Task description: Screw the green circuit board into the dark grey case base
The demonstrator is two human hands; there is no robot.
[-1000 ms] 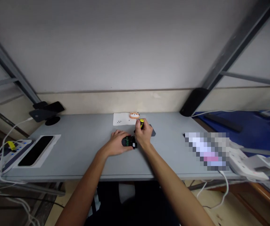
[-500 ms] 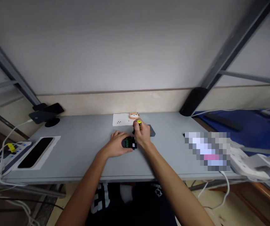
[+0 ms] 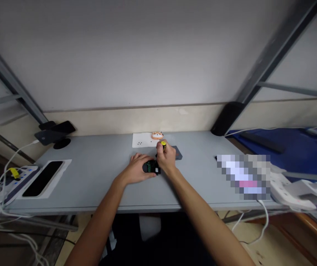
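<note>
In the middle of the grey desk (image 3: pixel 97 177) lies a small black device with a green circuit board (image 3: pixel 151 167) showing; its exact kind is unclear. My left hand (image 3: pixel 137 168) wraps round its left side, thumb along the near edge and fingers over the far one. A screwdriver (image 3: pixel 163 145) with a yellow-and-black handle stands upright in the fist of my right hand (image 3: pixel 167 158), over the device's right end. The screwdriver's tip is hidden behind my fingers. Just behind, several tiny dark screws (image 3: pixel 139 143) lie on a white sheet (image 3: pixel 145 137).
An orange-and-white animal-faced item (image 3: pixel 157 135) sits by the sheet, a dark grey box (image 3: pixel 178 153) beside my right hand. Phones (image 3: pixel 43 178), power strips (image 3: pixel 288 192) and cables flank the desk. A black cylinder (image 3: pixel 227 119) stands at the back right.
Both hands keep their places on the device and the screwdriver. The view has shifted slightly, and the shirt below the desk edge appears darker.
</note>
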